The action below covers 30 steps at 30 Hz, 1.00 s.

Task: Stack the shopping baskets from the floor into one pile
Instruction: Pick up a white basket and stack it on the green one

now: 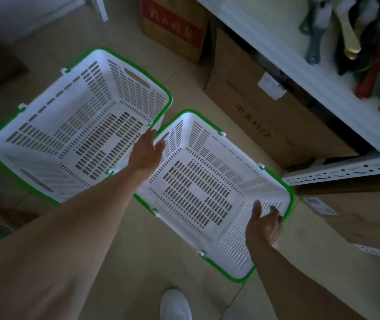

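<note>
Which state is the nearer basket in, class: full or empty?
Empty: the nearer basket shows its bare slotted floor, with nothing inside. Only the left hand and right hand reach over its ends.

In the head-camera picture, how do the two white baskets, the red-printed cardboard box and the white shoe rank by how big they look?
1. and 2. Left white slotted plastic basket with green rim and right white slotted plastic basket with green rim: they look alike, so no ranking.
3. Red-printed brown cardboard box, partly cut off.
4. White shoe.
</note>
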Available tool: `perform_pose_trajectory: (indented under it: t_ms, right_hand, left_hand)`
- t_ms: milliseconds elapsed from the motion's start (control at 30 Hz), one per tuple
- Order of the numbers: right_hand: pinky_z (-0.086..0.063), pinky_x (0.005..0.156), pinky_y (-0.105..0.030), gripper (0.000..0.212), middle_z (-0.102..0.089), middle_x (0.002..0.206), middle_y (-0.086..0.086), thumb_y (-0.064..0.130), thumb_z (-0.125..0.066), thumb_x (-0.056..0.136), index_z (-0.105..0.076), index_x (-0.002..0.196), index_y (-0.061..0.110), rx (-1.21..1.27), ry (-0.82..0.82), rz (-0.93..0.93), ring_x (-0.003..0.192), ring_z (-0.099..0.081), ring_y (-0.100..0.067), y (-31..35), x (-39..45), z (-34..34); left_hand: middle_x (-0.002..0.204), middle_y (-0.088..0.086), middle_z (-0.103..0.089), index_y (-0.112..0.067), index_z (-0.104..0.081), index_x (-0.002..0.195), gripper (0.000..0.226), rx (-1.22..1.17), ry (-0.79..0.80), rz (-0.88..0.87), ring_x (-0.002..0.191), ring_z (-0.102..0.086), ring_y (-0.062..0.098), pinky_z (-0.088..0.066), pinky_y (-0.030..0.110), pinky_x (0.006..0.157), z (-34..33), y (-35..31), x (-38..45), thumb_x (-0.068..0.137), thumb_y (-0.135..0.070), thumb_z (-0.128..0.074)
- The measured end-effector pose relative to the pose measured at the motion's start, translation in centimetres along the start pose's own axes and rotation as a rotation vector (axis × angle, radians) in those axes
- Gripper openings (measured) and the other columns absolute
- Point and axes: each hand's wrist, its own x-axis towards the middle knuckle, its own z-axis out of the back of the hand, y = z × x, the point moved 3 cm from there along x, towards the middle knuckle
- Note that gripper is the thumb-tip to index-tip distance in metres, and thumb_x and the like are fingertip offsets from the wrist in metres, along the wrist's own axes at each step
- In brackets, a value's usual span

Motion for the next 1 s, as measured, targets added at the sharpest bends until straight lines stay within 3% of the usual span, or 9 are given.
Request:
perform_pose_trajectory:
  t_ms: [433, 600, 800, 1000]
  right_hand:
    - [-0.033, 0.107, -0.046, 0.057, -0.045, 0.143, -0.018, 0.043, -0.042, 0.099, -0.043, 0.142, 0.005, 0.118, -0.023, -0.105, 0.128, -0.045, -0.037, 1.2, 1.8, -0.9]
    - [-0.035, 0.101, -0.043, 0.050, -0.049, 0.136, -0.015, 0.041, -0.033, 0.102, -0.048, 0.136, 0.008, 0.085, -0.080, -0.142, 0.121, -0.049, -0.035, -0.7, 2.6, 0.3]
    - [-0.034, 0.091, -0.040, 0.041, -0.053, 0.127, -0.010, 0.039, -0.036, 0.100, -0.053, 0.127, 0.014, -0.021, -0.209, -0.169, 0.111, -0.052, -0.029, -2.5, 2.7, 1.7]
    - [-0.033, 0.096, -0.043, 0.048, -0.047, 0.131, -0.014, 0.039, -0.040, 0.100, -0.044, 0.137, 0.009, 0.113, -0.161, -0.421, 0.118, -0.046, -0.032, -4.9, 2.8, 1.3]
  left_hand:
    - [0.155, 0.022, -0.031, -0.002, -0.028, 0.150, 0.063, 0.138, -0.087, 0.107, 0.143, -0.032, 0.035, -0.028, 0.046, 0.116, -2.4, -1.9, 3.1, 0.099, -0.035, -0.045]
    - [0.151, 0.026, -0.034, 0.000, -0.030, 0.148, 0.060, 0.267, -0.119, 0.124, 0.137, -0.037, 0.042, -0.032, 0.050, 0.111, -3.1, -2.2, 3.9, 0.099, -0.031, -0.046]
    - [0.146, 0.028, -0.038, 0.003, -0.034, 0.144, 0.060, 0.327, -0.158, 0.147, 0.131, -0.043, 0.045, -0.036, 0.053, 0.106, -3.4, -2.0, 4.3, 0.098, -0.033, -0.047]
    - [0.142, 0.031, -0.041, 0.007, -0.038, 0.140, 0.063, 0.373, -0.165, 0.128, 0.128, -0.045, 0.047, -0.039, 0.054, 0.104, -3.4, -1.6, 4.9, 0.097, -0.038, -0.048]
